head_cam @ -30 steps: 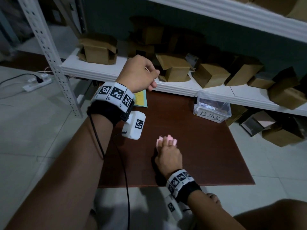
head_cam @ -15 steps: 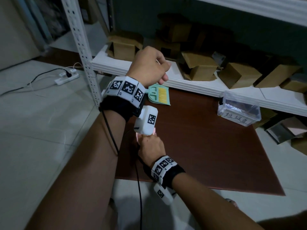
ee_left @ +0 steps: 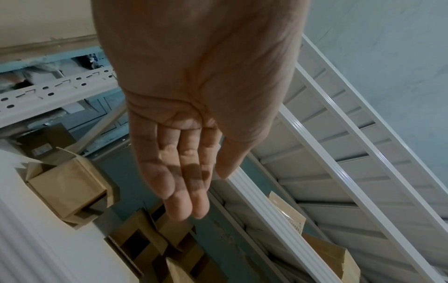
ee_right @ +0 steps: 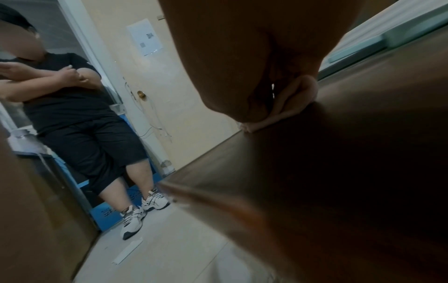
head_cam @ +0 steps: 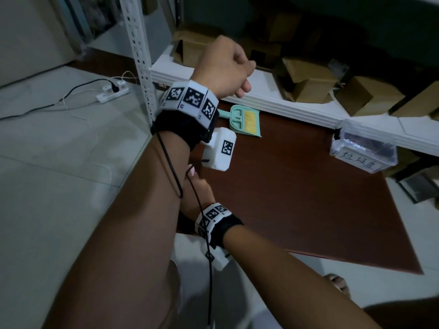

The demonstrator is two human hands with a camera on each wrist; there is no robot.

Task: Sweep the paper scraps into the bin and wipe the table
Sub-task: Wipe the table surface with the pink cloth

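My right hand (head_cam: 201, 187) grips a pink cloth (head_cam: 192, 171) at the left edge of the brown table (head_cam: 297, 198), mostly hidden under my left forearm. In the right wrist view the cloth (ee_right: 299, 99) is bunched under the fingers and touches the tabletop (ee_right: 351, 143). My left hand (head_cam: 223, 67) is raised above the table's far left corner with relaxed fingers (ee_left: 184, 172) and holds nothing. A green dustpan with a brush (head_cam: 244, 119) lies at the back left. The clear labelled bin (head_cam: 363, 150) stands at the back right. I see no paper scraps on the table.
A white shelf (head_cam: 273, 100) with several cardboard boxes (head_cam: 308, 84) runs along the table's far edge. A perforated metal post (head_cam: 140, 55) stands at the left, with a power strip (head_cam: 112, 92) on the floor. Another person (ee_right: 80, 114) stands by a door.
My right hand has slid the pink cloth leftward from the table's front middle to its left edge. My left hand stays raised and empty.
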